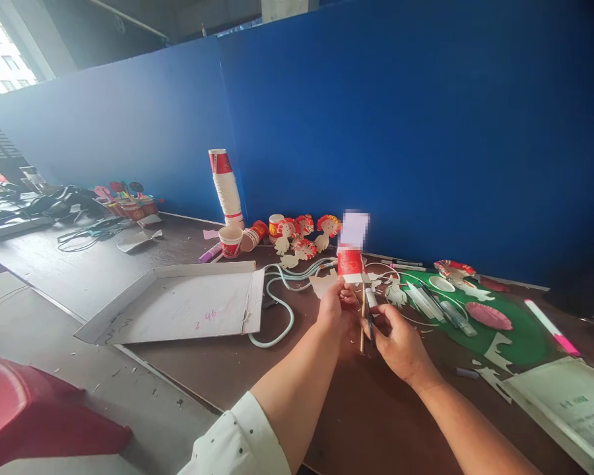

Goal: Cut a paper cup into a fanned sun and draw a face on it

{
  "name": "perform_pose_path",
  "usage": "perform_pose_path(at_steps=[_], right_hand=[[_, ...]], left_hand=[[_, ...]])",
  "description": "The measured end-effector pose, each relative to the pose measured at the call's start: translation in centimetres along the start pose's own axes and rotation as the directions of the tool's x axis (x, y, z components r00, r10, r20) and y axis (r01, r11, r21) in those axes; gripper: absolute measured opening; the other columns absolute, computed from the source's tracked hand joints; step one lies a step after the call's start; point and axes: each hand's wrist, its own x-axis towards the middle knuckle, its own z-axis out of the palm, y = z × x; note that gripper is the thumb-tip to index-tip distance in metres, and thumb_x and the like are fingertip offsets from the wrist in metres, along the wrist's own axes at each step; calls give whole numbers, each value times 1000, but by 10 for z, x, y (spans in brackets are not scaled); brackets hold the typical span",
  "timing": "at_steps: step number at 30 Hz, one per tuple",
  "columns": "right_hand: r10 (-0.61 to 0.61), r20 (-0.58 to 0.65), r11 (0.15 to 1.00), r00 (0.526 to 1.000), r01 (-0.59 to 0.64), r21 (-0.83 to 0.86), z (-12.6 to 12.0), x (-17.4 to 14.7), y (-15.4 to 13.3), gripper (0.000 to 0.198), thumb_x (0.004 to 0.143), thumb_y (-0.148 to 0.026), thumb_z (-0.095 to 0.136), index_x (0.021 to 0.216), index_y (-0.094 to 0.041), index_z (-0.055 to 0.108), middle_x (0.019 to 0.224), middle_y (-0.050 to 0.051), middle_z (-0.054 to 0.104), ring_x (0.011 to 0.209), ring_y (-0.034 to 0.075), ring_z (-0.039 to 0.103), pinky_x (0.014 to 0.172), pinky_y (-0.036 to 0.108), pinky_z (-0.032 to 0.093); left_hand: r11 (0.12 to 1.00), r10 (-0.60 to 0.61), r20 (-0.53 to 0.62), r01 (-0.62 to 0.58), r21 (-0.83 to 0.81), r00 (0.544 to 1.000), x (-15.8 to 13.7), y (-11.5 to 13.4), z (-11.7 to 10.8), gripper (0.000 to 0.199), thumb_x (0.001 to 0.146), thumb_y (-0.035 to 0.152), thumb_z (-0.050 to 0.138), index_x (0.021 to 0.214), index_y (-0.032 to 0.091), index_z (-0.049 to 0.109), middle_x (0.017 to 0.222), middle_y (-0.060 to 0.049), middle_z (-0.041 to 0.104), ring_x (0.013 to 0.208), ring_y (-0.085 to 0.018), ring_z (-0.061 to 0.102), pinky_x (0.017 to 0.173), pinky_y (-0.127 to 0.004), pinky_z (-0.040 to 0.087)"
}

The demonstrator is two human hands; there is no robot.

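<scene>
A red and white paper cup (350,261) is in front of me, with a blurred pale patch above it. My left hand (340,302) is closed at the cup's lower edge, fingers curled in. Just right of it, my right hand (398,340) pinches a slim dark pen-like tool (370,328); its exact kind is hard to make out. A thin wooden stick (363,310) runs upright between the hands. Beside the fingers is a small white cylinder (371,298). Paper scraps (321,284) lie behind my left hand.
Stacked paper cups (226,191) stand by the blue partition (400,132), near several paper figures with red fringes (304,227). A white box lid (178,303) lies left, beside a pale cable (292,316). Rightward are a green mat (519,340), pink dish (489,315) and marker (552,326).
</scene>
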Motion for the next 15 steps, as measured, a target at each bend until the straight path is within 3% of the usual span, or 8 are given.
perform_pose_path(at_steps=[5, 15], right_hand=[[-15, 26, 999, 1000, 14, 39, -1, 0, 1, 19, 78, -32, 56, 96, -27, 56, 75, -2, 69, 69, 20, 66, 61, 29, 48], [-71, 23, 995, 997, 69, 72, -3, -2, -5, 24, 76, -37, 58, 98, -26, 59, 75, 1, 71, 68, 22, 67, 58, 30, 49]], left_hand=[[997, -20, 58, 24, -71, 998, 2, 1, -2, 10, 86, 11, 54, 77, 13, 52, 62, 3, 44, 40, 0, 37, 36, -6, 30], [998, -4, -8, 4, -56, 1000, -2, 0, 2, 10, 85, 9, 55, 77, 12, 52, 63, 2, 44, 40, 0, 37, 35, -6, 29]])
